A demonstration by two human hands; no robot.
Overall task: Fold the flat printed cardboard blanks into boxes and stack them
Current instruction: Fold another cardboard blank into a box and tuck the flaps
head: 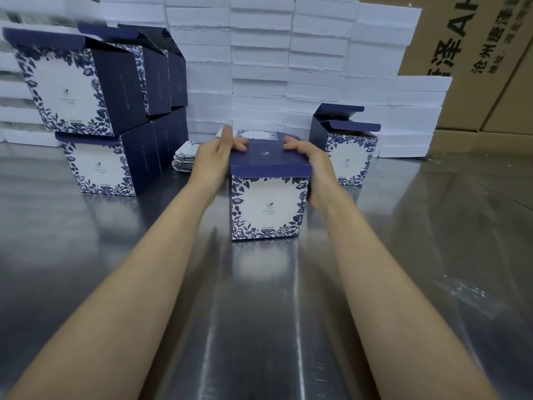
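You have the printed box [269, 203] standing upright on the steel table [259, 313], straight ahead of you and about the middle of the surface, its white floral face turned toward you and its dark blue lid flap folded down flat on top. Your left hand [219, 157] is at the box's upper left corner: its fingers curl onto the far left part of the lid, while one digit sticks up straight and free. Your right hand [305, 166] wraps the upper right corner, palm against the side wall and fingers hooked over the far edge of the lid. Just behind your left hand lies a low pile of flat blanks [184, 158]. To your left stands the stack of folded boxes [86, 111], two tiers high, the top ones tilted with their flaps loose. To the right of your right hand an open box [349, 157] stands with its lid flaps up. White foam blocks [259, 53] are walled up along the back, with brown cartons [476, 53] at far right.
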